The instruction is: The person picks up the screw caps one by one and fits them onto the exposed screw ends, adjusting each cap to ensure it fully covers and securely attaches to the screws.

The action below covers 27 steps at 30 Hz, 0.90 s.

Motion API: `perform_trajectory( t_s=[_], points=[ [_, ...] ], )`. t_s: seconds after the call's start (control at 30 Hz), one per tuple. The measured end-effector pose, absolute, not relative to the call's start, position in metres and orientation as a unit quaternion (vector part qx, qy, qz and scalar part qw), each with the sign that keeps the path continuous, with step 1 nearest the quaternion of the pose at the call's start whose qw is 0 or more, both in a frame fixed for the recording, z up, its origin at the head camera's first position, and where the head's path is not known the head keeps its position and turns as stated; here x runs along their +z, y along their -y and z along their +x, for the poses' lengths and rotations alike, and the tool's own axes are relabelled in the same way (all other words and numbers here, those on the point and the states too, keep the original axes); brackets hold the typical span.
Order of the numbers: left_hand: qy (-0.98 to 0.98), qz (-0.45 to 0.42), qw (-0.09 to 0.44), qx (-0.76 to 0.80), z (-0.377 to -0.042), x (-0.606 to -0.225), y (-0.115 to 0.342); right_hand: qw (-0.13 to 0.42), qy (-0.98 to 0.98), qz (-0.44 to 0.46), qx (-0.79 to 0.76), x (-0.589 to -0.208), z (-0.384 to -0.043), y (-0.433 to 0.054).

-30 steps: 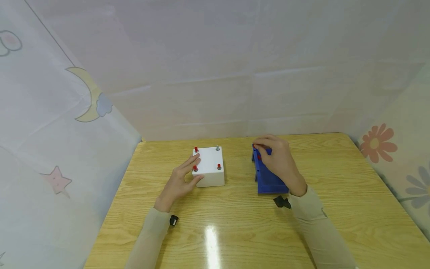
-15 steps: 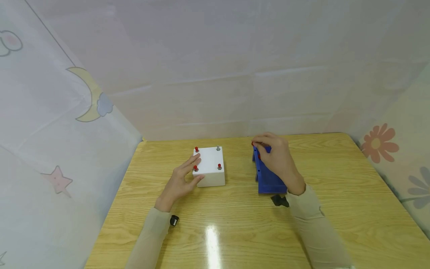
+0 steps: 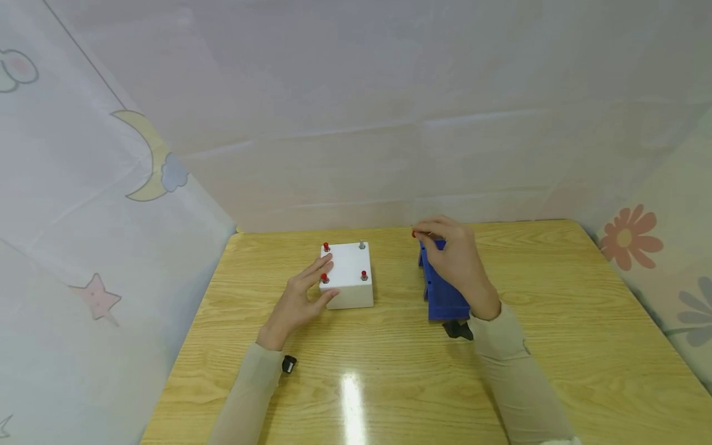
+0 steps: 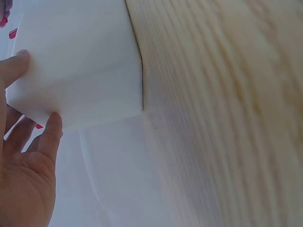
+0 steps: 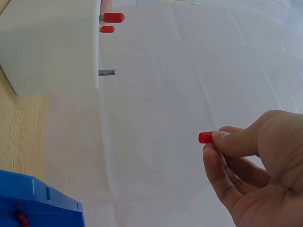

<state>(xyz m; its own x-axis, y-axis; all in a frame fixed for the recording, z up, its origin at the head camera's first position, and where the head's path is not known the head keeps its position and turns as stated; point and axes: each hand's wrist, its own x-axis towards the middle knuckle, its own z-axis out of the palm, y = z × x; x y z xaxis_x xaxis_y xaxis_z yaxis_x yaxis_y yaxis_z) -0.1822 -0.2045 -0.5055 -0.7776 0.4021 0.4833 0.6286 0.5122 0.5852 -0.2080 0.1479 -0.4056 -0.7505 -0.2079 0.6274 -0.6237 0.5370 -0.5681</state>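
A white box (image 3: pixel 347 262) stands on the table with a bolt near each top corner. Red caps (image 3: pixel 364 275) cover three bolts; the back right bolt (image 5: pixel 107 73) shows bare thread. My left hand (image 3: pixel 293 303) grips the box's left side, thumb on the front face and fingers reaching onto the top. Above the back left of a blue bin (image 3: pixel 445 300), my right hand (image 3: pixel 456 253) pinches a small red cap (image 5: pixel 206 137) between thumb and fingertips. The cap's end sticks out clear of the fingers. Inside the bin, something red (image 5: pixel 22 218) is partly visible in the right wrist view.
The wooden table (image 3: pixel 400 371) runs to a pale cloth backdrop (image 3: pixel 356 154) behind and at both sides. A strip of tabletop separates box and bin. Black wrist-camera parts (image 3: pixel 288 364) hang at the sleeves.
My right hand has lifted the red cap up from the blue bin's back left edge and shifted a little left. The left hand and the white box have stayed in place.
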Motion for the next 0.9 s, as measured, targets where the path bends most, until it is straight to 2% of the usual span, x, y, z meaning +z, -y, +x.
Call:
perform_trajectory(
  t_s=[0.9],
  points=[
    [0.861,-0.300,0.144,-0.385,-0.183,-0.505,0.203,0.277,0.812,0.252,0.447,-0.414,-0.226,-0.135]
  ],
)
